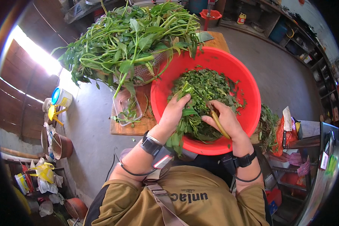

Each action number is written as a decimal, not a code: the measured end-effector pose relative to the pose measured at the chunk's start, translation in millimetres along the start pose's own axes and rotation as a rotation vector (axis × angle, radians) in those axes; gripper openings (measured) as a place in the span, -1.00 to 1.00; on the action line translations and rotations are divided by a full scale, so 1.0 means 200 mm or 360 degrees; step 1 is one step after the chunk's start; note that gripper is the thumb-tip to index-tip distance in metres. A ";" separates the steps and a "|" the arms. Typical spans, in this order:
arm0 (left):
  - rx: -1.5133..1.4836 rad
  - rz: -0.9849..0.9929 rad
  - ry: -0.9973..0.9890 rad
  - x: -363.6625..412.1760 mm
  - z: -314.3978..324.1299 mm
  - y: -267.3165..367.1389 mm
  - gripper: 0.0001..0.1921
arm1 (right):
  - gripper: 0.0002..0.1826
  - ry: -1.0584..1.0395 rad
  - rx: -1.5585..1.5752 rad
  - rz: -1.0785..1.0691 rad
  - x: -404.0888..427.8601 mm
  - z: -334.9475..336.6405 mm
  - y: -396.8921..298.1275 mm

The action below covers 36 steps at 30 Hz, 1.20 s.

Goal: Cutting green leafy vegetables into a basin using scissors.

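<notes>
My left hand (172, 113) grips a bunch of leafy green stems (189, 111), whose leaves hang over the near rim of a red plastic basin (251, 84). In my right hand (226, 120) is a cutting tool (219, 124) with a curved yellowish handle. Its dark, thin blade lies against the bunch near my left fingers, and the tip is hard to make out. Chopped greens (212, 82) cover the basin's bottom. Beyond my left hand, a large heap of long leafy stems (141, 42) overflows a perforated basket (145, 72).
Under the basin is a wooden table (124, 130), with a clear plastic container (127, 110) holding scraps. To the right lie loose greens (267, 127), a red plastic bag (281, 135) and a black-handled knife (284, 138). Buckets (63, 145) stand on the floor at left.
</notes>
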<state>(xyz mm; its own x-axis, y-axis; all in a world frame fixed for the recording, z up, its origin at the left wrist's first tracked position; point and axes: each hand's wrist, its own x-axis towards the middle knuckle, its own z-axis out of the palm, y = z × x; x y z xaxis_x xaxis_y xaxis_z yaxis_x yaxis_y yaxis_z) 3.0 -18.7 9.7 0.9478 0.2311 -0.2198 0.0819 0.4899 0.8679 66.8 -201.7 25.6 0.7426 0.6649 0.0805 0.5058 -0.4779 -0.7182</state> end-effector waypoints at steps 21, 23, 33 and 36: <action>0.0348 -0.0145 -0.0165 -0.01 0.01 0.02 -0.79 | -0.63 0.0088 -0.0117 0.0111 -0.01 0.02 -0.02; 0.0345 -0.0133 -0.0141 -0.02 0.03 0.02 -0.83 | -0.64 0.0002 0.0019 0.0174 -0.01 0.01 -0.02; -0.0081 -0.0114 -0.0276 0.01 -0.01 -0.01 -0.80 | -0.48 -0.0097 0.0035 0.0057 -0.01 -0.01 0.00; 0.0054 -0.0160 -0.0235 -0.01 0.01 0.01 -0.83 | -0.46 -0.0147 0.0120 0.0021 -0.01 -0.01 0.00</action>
<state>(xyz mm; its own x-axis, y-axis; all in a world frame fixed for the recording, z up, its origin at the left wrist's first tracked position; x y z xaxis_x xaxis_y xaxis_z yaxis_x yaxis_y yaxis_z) 1.7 -20.0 12.8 0.9690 0.0553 -0.2407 0.1865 0.4749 0.8600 66.1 -204.5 27.5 0.7036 0.7106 0.0090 0.4591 -0.4449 -0.7690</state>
